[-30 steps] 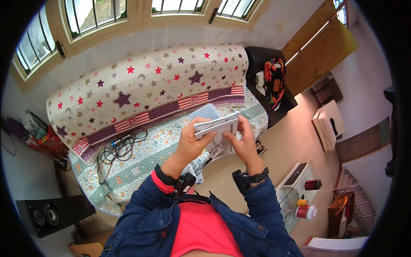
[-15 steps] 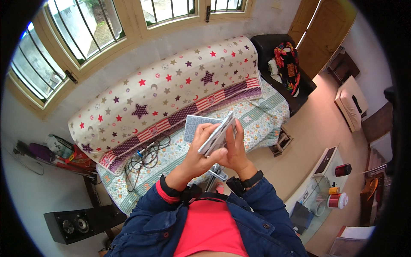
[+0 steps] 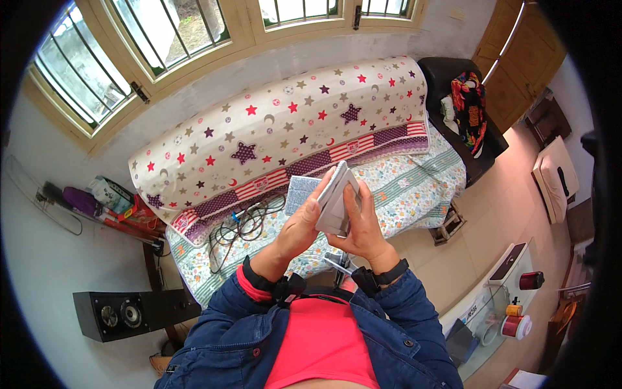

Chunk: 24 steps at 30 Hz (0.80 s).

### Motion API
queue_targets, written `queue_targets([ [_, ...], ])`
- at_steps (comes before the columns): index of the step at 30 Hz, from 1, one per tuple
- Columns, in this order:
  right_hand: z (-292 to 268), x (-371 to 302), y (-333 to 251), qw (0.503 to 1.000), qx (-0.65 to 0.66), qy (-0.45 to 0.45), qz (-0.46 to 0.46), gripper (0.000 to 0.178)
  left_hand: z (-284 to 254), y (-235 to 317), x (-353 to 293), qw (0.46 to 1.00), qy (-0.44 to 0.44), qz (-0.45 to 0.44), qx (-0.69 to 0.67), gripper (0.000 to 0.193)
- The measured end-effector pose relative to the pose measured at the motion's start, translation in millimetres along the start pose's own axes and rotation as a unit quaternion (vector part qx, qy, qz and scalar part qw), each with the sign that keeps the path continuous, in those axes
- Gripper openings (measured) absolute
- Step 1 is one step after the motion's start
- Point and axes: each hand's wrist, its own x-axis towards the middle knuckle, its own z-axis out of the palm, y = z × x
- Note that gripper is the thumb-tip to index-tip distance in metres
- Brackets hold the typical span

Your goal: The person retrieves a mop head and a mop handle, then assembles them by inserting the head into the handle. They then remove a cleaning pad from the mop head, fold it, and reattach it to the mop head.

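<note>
A flat rectangular pad with a smooth grey face and a fuzzy pale edge [image 3: 335,209], which looks like a flat mop pad, is held tilted between my two hands. My left hand [image 3: 299,227] is closed on its left side, palm against it. My right hand [image 3: 364,227] grips the right side, fingers and thumb resting on the smooth face. Just behind my left hand shows a second pad, grey and fuzzy [image 3: 301,193]; whether it is held or lying, I cannot tell. Below my hands, near my waist, is a silver-grey piece with a pole [image 3: 340,262], partly hidden.
Ahead stands a sofa with a flowered seat cover [image 3: 414,188] and a star-patterned back cover [image 3: 278,133]. A tangle of black cable [image 3: 243,227] lies on the seat. A black speaker [image 3: 123,316] is at left; a glass-topped table [image 3: 479,337] with containers is at right.
The pad in my hands has turned, so more of its smooth grey face shows. My right fingers now lie over that face. The room has shifted rightward in the view.
</note>
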Motion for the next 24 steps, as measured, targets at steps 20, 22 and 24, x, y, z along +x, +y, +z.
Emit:
queue_targets([
  [20, 21, 8, -10, 1.0, 0.006, -0.027, -0.005, 0.111, -22, 51, -12, 0.917, 0.081, -0.022, 0.39, 0.033],
  [22, 21, 6, -11, 0.999, 0.009, -0.03, -0.007, 0.114, -21, 58, -10, 0.902, 0.073, -0.057, 0.421, 0.03],
  [24, 20, 5, -10, 0.999, 0.013, -0.039, -0.012, 0.116, -20, 59, -9, 0.901, 0.076, -0.058, 0.424, 0.028],
])
